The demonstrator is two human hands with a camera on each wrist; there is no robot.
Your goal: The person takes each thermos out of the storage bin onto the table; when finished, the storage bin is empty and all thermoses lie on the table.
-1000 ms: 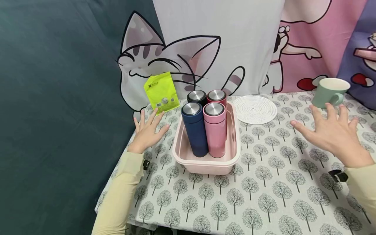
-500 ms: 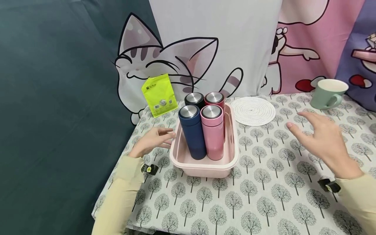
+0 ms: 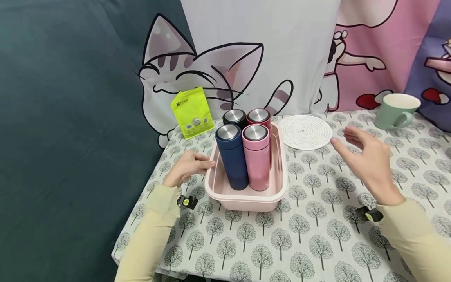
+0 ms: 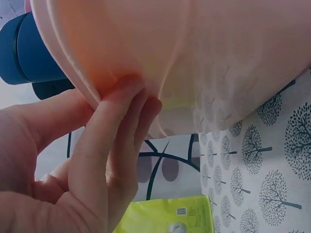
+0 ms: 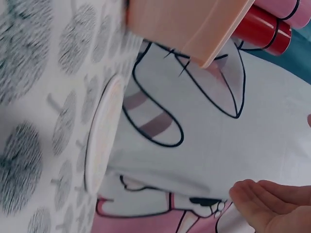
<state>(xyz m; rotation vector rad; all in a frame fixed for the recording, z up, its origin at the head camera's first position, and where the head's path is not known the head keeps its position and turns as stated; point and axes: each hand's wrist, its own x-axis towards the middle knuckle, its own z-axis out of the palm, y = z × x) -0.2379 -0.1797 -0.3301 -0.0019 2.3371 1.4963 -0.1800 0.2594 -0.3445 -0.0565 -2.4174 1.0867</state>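
Note:
A pink plastic basin (image 3: pixel 246 201) stands on the table with several steel-lidded flasks upright in it. In front are a navy blue flask (image 3: pixel 232 164) and a pink flask (image 3: pixel 256 164); a black flask (image 3: pixel 234 116) and a red flask (image 3: pixel 259 115) stand behind, mostly hidden. At the basin's left side my left hand (image 3: pixel 188 168) pinches the rim, thumb over the edge and fingers against the outer wall, as the left wrist view shows. My right hand (image 3: pixel 370 160) hovers to the right, apart from the basin, fingers loosely bent and holding nothing.
A white woven round mat (image 3: pixel 305 132) lies right of the basin. Farther right stands a green mug (image 3: pixel 396 111). A lime-green packet (image 3: pixel 193 113) leans against the cat-print cloth at the back left. The tablecloth (image 3: pixel 299 243) has a tree pattern.
My left hand has come from above the table's left side onto the basin's rim and taken hold of it. My right hand has moved left toward the basin, its spread fingers drawing together.

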